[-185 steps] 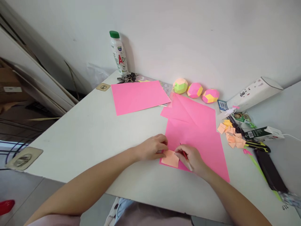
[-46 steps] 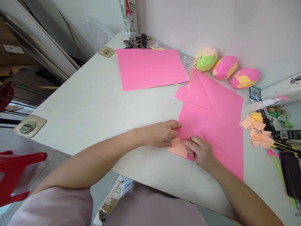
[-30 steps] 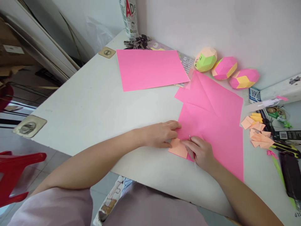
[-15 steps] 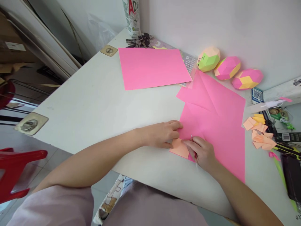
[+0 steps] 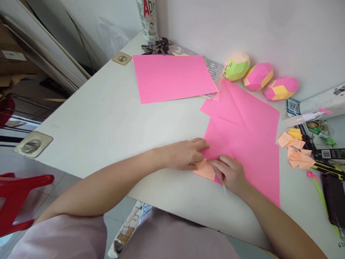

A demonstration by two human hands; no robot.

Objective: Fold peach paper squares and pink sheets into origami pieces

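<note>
A small peach piece of paper (image 5: 205,170) lies at the near left corner of a large creased pink sheet (image 5: 258,158). My left hand (image 5: 185,155) bends over the left side of the peach piece, thumb and fingertips holding it at its edge. Across from it, my right hand (image 5: 231,175) has its fingertips on the upper right of the same piece. A thin reddish tool (image 5: 223,178) with a clear end is tucked in the right fingers; its exact kind is unclear. Both hands are closed, and their fingertips are close together.
A second pink sheet (image 5: 175,77) lies farther back, near keys (image 5: 159,46) and a bottle (image 5: 148,19). Several faceted paper shapes (image 5: 258,76) line the wall. Folded peach pieces (image 5: 299,157), a cutter (image 5: 327,169) and a dark case (image 5: 332,201) sit at the right.
The view has shifted slightly, moving the scene a little to the left. Both hands keep nearly the same place on the peach paper, and the tool stays in the right hand.
</note>
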